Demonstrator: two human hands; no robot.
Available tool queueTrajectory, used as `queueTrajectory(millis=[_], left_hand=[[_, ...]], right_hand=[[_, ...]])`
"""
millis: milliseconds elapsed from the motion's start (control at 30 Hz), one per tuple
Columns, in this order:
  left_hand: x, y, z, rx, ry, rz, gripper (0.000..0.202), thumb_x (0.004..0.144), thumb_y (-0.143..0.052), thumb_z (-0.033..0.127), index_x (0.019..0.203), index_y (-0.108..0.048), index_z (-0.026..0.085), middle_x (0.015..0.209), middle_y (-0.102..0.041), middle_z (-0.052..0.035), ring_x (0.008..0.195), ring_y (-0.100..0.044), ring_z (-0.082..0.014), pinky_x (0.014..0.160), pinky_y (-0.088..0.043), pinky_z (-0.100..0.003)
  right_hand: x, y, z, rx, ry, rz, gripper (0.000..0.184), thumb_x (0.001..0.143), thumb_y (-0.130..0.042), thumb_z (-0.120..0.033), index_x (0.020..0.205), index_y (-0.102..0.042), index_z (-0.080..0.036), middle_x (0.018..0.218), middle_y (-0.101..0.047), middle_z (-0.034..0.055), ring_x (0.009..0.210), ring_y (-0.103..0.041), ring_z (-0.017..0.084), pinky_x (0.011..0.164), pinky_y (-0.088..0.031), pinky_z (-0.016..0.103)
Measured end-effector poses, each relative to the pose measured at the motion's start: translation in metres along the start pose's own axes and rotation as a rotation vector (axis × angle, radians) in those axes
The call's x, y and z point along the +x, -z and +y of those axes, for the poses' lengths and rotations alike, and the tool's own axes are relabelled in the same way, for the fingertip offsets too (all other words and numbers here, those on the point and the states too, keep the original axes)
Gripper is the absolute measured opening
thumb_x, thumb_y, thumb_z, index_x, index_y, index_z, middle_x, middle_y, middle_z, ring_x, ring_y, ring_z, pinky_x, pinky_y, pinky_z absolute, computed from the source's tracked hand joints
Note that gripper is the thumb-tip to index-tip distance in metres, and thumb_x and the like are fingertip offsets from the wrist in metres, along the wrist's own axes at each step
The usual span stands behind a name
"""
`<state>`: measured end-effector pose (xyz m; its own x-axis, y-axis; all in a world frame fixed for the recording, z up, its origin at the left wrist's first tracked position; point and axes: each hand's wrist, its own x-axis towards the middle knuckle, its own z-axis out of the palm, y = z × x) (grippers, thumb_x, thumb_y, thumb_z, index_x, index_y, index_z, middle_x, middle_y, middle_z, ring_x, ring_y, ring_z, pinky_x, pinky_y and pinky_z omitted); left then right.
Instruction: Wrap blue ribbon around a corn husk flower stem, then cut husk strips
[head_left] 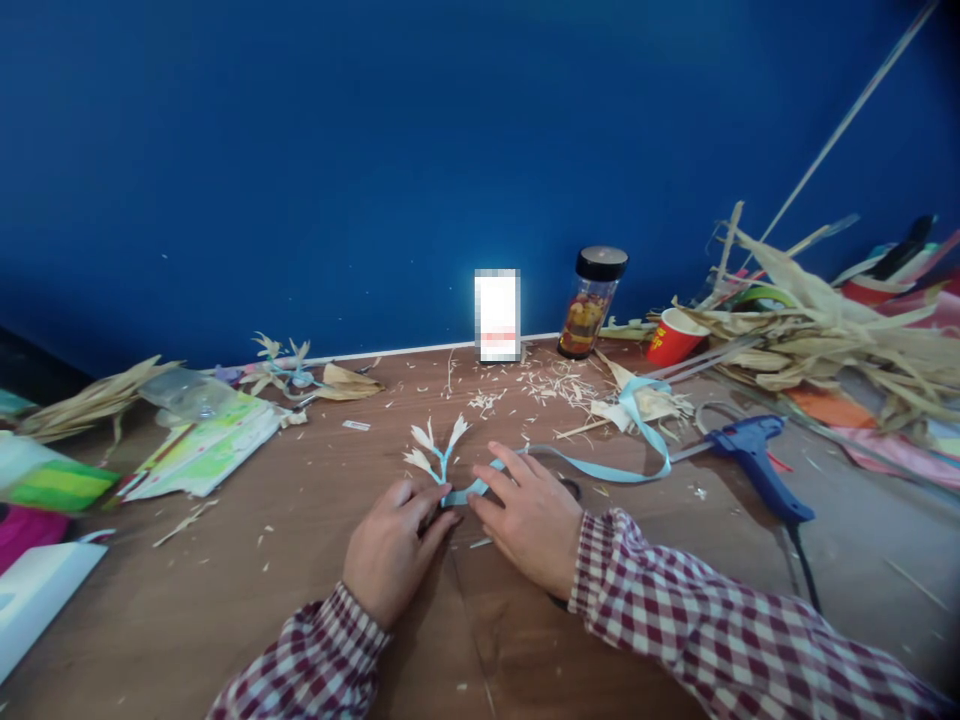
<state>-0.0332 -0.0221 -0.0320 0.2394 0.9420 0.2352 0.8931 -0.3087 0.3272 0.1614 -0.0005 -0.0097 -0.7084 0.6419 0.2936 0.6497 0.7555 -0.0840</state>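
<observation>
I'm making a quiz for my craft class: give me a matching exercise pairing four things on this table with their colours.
Things:
1. glue gun
2. jar
3. cup
4. ribbon

Colours:
A. light blue
B. red
C. clear with a black lid
D. dark blue

Pairs: 1-D; 2-C; 3-B; 4-A

Blue wall (300, 150), wooden table (187, 600) (scrap-strewn)
</observation>
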Motion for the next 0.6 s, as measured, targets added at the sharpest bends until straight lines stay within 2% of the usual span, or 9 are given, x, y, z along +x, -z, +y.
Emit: queueTrajectory(millis=[133,233,300,400,467,533,600], left_hand=[[0.0,-0.002,-0.003,-0.035,-0.004,0.006,0.029,0.082,-0.049,0.038,0.105,-0.061,0.025,0.083,-0.058,-0.0034,0.072,-0.057,-0.016,0.063,-0.045,-0.026],[0.0,-0.003,-0.003,-0.045,-0.001,-0.001,0.03,0.081,-0.049,0.039,0.105,-0.061,0.025,0.08,-0.057,-0.0028,0.07,-0.056,-0.0151,0.063,-0.045,-0.025],[0.0,-0.002,-0.003,-0.04,0.001,-0.013,0.031,0.082,-0.048,0.039,0.106,-0.06,0.026,0.079,-0.056,-0.0026,0.069,-0.055,-0.0151,0.063,-0.044,-0.025],[0.0,-0.001,-0.002,-0.034,0.016,-0.035,0.031,0.082,-0.048,0.04,0.107,-0.06,0.026,0.079,-0.055,-0.0026,0.07,-0.055,-0.0152,0.064,-0.044,-0.026],[0.0,0.0,-0.001,-0.034,0.022,-0.046,0.031,0.082,-0.047,0.04,0.107,-0.06,0.025,0.08,-0.055,-0.0026,0.071,-0.055,-0.0155,0.065,-0.044,-0.026],[0.0,0.0,-0.002,-0.034,0.019,-0.052,0.032,0.082,-0.047,0.04,0.107,-0.059,0.025,0.081,-0.055,-0.0028,0.072,-0.055,-0.0156,0.066,-0.044,-0.026],[0.0,-0.001,-0.002,-0.029,0.012,-0.052,0.031,0.083,-0.047,0.039,0.107,-0.059,0.025,0.082,-0.055,-0.0027,0.072,-0.055,-0.0156,0.067,-0.044,-0.026]], right_hand=[[0.0,0.004,0.001,-0.003,-0.007,-0.011,0.018,0.085,-0.049,-0.025,0.095,-0.062,-0.017,0.116,-0.054,0.0086,0.124,-0.028,0.029,0.096,-0.032,0.045],[0.001,0.007,0.007,-0.001,-0.021,-0.051,0.017,0.083,-0.051,-0.027,0.094,-0.061,-0.018,0.108,-0.058,0.0072,0.123,-0.029,0.029,0.095,-0.032,0.046],[0.001,0.009,0.012,0.006,-0.04,-0.071,0.019,0.082,-0.054,-0.029,0.097,-0.06,-0.019,0.105,-0.059,0.0065,0.122,-0.03,0.029,0.095,-0.032,0.046],[0.0,0.016,0.019,0.01,-0.086,-0.063,0.029,0.08,-0.056,-0.029,0.108,-0.054,-0.019,0.112,-0.056,0.0077,0.119,-0.034,0.026,0.093,-0.034,0.044],[-0.003,0.022,0.02,-0.001,-0.148,-0.084,0.028,0.081,-0.055,-0.029,0.106,-0.053,-0.018,0.109,-0.055,0.0087,0.11,-0.043,0.025,0.086,-0.04,0.041],[-0.009,0.027,0.018,-0.014,-0.215,-0.155,0.021,0.081,-0.054,-0.031,0.098,-0.055,-0.018,0.098,-0.057,0.0077,0.094,-0.051,0.023,0.074,-0.045,0.036],[-0.018,0.029,0.013,-0.023,-0.252,-0.232,0.019,0.079,-0.056,-0.033,0.091,-0.056,-0.019,0.09,-0.056,0.0058,0.084,-0.053,0.022,0.062,-0.045,0.031]])
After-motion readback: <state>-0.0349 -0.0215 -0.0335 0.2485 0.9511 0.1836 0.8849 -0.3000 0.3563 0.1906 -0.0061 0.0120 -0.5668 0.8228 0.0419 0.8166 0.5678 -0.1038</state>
